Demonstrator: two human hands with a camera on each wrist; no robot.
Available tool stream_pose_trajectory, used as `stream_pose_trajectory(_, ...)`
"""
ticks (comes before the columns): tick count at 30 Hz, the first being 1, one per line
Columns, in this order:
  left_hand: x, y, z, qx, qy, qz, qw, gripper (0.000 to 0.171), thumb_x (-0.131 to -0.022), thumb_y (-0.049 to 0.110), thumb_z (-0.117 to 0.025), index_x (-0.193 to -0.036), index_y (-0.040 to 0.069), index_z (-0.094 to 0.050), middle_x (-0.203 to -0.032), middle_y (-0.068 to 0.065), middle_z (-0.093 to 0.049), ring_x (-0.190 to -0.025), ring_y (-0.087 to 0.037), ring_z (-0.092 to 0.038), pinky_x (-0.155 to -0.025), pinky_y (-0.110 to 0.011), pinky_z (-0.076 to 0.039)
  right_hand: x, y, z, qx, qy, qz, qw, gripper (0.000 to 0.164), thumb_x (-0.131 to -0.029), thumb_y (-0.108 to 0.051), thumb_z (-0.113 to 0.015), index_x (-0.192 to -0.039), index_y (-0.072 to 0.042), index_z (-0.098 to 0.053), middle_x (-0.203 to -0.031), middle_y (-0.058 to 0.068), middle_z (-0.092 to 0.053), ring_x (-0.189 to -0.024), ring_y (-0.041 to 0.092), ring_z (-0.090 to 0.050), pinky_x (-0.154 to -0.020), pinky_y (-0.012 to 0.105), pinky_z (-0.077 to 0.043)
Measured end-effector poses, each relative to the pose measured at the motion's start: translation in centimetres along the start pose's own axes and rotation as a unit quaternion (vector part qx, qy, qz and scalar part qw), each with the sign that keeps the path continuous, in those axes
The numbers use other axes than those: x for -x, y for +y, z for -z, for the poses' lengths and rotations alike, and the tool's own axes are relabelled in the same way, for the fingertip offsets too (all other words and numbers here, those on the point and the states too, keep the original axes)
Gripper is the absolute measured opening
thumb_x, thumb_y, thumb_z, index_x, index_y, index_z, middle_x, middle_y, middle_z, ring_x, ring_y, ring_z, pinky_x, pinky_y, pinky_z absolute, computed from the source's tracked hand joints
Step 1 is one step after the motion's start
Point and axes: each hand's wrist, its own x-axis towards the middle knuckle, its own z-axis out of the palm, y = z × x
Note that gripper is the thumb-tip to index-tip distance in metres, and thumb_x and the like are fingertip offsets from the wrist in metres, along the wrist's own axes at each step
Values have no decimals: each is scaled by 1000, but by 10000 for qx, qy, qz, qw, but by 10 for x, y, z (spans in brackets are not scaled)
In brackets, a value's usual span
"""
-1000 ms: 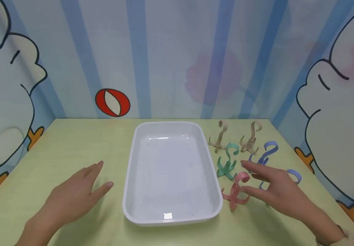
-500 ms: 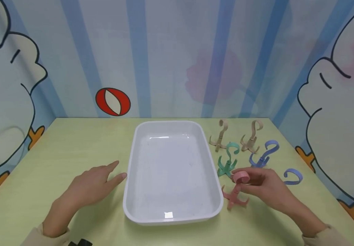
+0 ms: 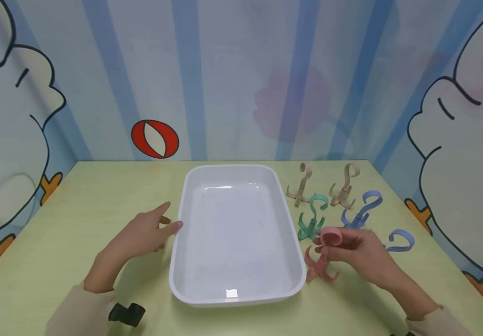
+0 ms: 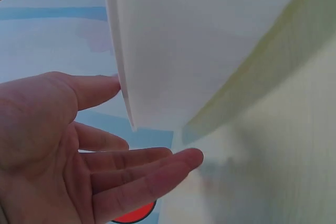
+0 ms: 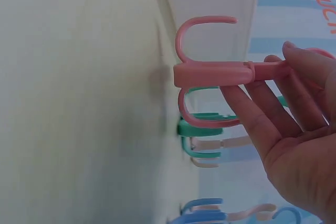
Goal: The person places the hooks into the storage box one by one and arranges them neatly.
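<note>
My right hand (image 3: 367, 256) pinches a pink hanging hook (image 3: 319, 267) by its neck, below the curled top. Several upturned prongs spread from the hook's base (image 5: 210, 74), as the right wrist view shows. The hook is beside the right wall of a white tray (image 3: 175, 261); I cannot tell whether its base touches the table. My left hand (image 3: 145, 234) is at the tray's left side, thumb against the rim and other fingers extended below it, seen in the left wrist view beside the tray's outer wall (image 4: 184, 40). The tray's inside is bare.
Right of the tray stand a green hook (image 3: 310, 228), two beige hooks (image 3: 299, 193) and a blue hook (image 3: 356, 219). Another blue hook (image 3: 402, 239) is partly hidden behind my right hand. A patterned wall (image 3: 233, 93) rises behind the yellow table (image 3: 132, 186).
My right hand has closed in on the pink hook and now pinches it; the hook has tilted slightly. My left hand has moved right and forward to the tray's left rim.
</note>
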Motion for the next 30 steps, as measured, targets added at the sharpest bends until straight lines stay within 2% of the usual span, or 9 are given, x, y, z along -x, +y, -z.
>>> stream_pose_trajectory(1, -2, 2, 0, 130, -26, 52, 9999, 87, -106, 45, -57, -166, -5, -18, -147, -28, -59, -70, -16, -68, -85, -41, -56, 0, -2, 2, 54, 28, 7, 10000, 42, -96, -14, -76, -134, 3, -68, -117, 13, -80, -102, 10, -78, -83, 29, -64)
stream_pose_trajectory(3, -6, 4, -1, 428, -61, 168, 9989, 85, -106, 39, -59, -167, -3, -16, -150, -28, -56, -68, -15, -69, -81, -37, -60, 0, -7, 6, 172, 104, 81, 9998, 41, -97, -16, -76, -134, 0, -69, -116, 11, -80, -102, 10, -77, -82, 30, -64)
stream_pose_trajectory(8, -12, 3, -4, 1189, -116, 185, 9927, 84, -107, 29, -61, -168, 0, -11, -158, -31, -47, -74, -18, -75, -76, -36, -67, 0, -23, 13, 324, 191, 382, 9986, 38, -98, -14, -74, -134, -2, -70, -114, 0, -81, -103, 8, -77, -81, 28, -63)
stream_pose_trajectory(12, -15, 3, -7, 1482, -120, 107, 9888, 83, -107, 23, -59, -169, 1, -8, -159, -34, -42, -76, -20, -76, -73, -38, -68, -1, -37, 15, 261, 234, 758, 9965, 36, -98, -6, -73, -133, 1, -69, -113, -2, -81, -103, 8, -77, -81, 27, -65)
stream_pose_trajectory(16, -18, 8, -10, 1578, -112, 19, 9874, 78, -106, 17, -55, -169, 2, -11, -157, -35, -43, -82, -22, -76, -73, -40, -68, -4, -53, 14, 356, 361, 1023, 9935, 33, -97, -3, -73, -129, 1, -71, -111, -3, -82, -101, 8, -78, -80, 27, -66)
stream_pose_trajectory(25, -20, 14, -11, 1447, -66, -82, 9894, 76, -103, 11, -55, -168, 0, -17, -149, -35, -50, -87, -25, -77, -75, -40, -68, -22, -92, 2, 509, 535, 1052, 9917, 35, -98, -12, -75, -132, -6, -71, -111, -6, -81, -100, 10, -78, -81, 29, -66)
stream_pose_trajectory(30, -20, 15, -14, 1570, -67, -185, 9874, 73, -101, 9, -56, -167, 6, -24, -144, -31, -56, -88, -25, -76, -72, -40, -68, -37, -102, -8, 130, 300, 1072, 9937, 37, -98, -10, -75, -134, -2, -70, -119, 8, -80, -105, 13, -78, -86, 32, -66)
